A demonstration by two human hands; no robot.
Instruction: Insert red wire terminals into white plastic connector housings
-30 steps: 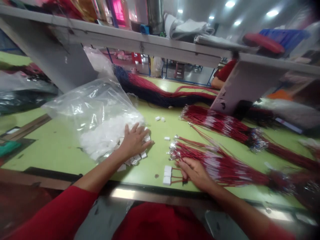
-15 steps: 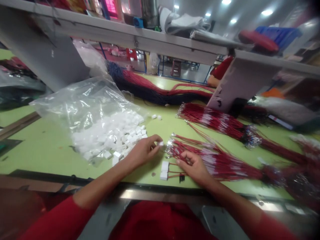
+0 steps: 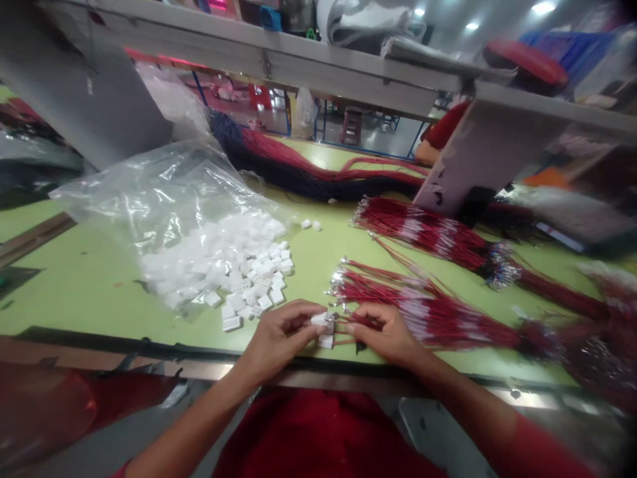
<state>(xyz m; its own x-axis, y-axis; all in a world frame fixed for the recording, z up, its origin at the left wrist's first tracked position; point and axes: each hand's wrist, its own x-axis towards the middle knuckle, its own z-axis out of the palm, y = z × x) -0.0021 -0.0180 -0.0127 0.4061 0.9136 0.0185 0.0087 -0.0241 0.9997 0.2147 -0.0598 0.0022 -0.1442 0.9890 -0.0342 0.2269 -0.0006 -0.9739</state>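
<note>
No readable txt, labels, brands, nos. or signs in view; anything there's too small/blurred.

I log red wires (image 3: 428, 315) with white banding at centre right, white connectors (image 3: 259, 282) at centre, a lime-green table (image 3: 84, 292) beneath, and a red shirt (image 3: 318, 431) along the bottom edge.

left hand (image 3: 279, 338) moved beside right hand (image 3: 383, 335), white connector (image 3: 321, 320) now held, touching red wires (image 3: 348, 324)

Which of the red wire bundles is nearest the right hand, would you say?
The front bundle, touching the right hand; the others lie farther back.
</note>
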